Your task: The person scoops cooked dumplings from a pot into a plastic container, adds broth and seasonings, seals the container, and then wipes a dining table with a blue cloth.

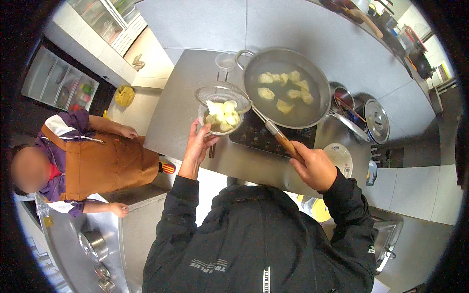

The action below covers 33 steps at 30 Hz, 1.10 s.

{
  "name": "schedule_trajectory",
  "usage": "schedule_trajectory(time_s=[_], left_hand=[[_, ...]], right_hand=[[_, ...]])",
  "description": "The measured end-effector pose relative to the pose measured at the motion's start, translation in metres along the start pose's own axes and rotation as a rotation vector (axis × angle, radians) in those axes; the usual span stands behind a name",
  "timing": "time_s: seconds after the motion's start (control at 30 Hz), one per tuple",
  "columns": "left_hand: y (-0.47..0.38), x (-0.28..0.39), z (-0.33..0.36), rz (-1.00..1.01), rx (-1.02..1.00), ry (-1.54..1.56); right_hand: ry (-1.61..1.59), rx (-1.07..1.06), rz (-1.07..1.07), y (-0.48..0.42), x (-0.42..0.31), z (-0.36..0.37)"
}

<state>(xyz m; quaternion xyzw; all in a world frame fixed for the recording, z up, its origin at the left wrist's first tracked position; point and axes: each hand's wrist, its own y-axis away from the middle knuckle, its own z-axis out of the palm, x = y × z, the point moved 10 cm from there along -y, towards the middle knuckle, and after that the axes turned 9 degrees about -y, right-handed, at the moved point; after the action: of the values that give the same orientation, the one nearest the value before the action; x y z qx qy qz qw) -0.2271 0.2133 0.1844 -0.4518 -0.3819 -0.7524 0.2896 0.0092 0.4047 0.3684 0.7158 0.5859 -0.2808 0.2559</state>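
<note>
In my left hand (200, 141) is a clear bowl (236, 127) of brownish liquid with several pale dumplings (223, 115) in it. My right hand (314, 164) grips the wooden handle of a mesh strainer (210, 93), whose basket is tilted over the bowl's far rim. Whether any dumpling still touches the mesh I cannot tell. Beyond the strainer, a wide two-handled pan (315, 110) of cloudy water stands over a black induction cooktop (256, 137). Several dumplings (284, 106) float in that water.
An empty-looking clear bowl (225, 61) stands on the steel counter (172, 110). A pale plate (339, 157) lies near my right wrist. Right of the pan are a lidded pot (377, 121) and the pan's long handle (350, 126). At left stands a person in a brown apron (110, 161).
</note>
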Motion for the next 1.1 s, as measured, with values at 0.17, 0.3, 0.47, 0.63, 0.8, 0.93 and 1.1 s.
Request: schedule_trajectory(time_s=[0.17, 0.3, 0.47, 0.63, 0.8, 0.93, 1.1], left_hand=[[-0.003, -0.005, 0.002, -0.003, -0.033, 0.045], [-0.002, -0.004, 0.005, 0.013, -0.063, 0.073], [-0.001, -0.003, 0.008, 0.047, -0.047, 0.061], [-0.002, -0.006, 0.007, 0.014, -0.041, 0.039], [0.001, -0.003, 0.012, 0.053, -0.09, 0.011], [0.005, -0.003, 0.011, 0.062, -0.073, -0.025], [0.009, -0.005, 0.007, 0.05, -0.042, -0.039]], right_hand=[[0.155, 0.14, -0.107, 0.002, -0.008, -0.01], [0.045, 0.152, -0.076, 0.008, -0.003, -0.02], [-0.561, 0.157, 0.274, 0.021, 0.047, -0.038], [-0.516, 0.383, 0.442, 0.03, 0.116, -0.082], [0.075, 0.544, 0.296, 0.014, 0.155, -0.111], [0.143, 0.501, 0.383, 0.002, 0.174, -0.097], [-0.595, 0.301, 0.584, -0.018, 0.179, -0.031]])
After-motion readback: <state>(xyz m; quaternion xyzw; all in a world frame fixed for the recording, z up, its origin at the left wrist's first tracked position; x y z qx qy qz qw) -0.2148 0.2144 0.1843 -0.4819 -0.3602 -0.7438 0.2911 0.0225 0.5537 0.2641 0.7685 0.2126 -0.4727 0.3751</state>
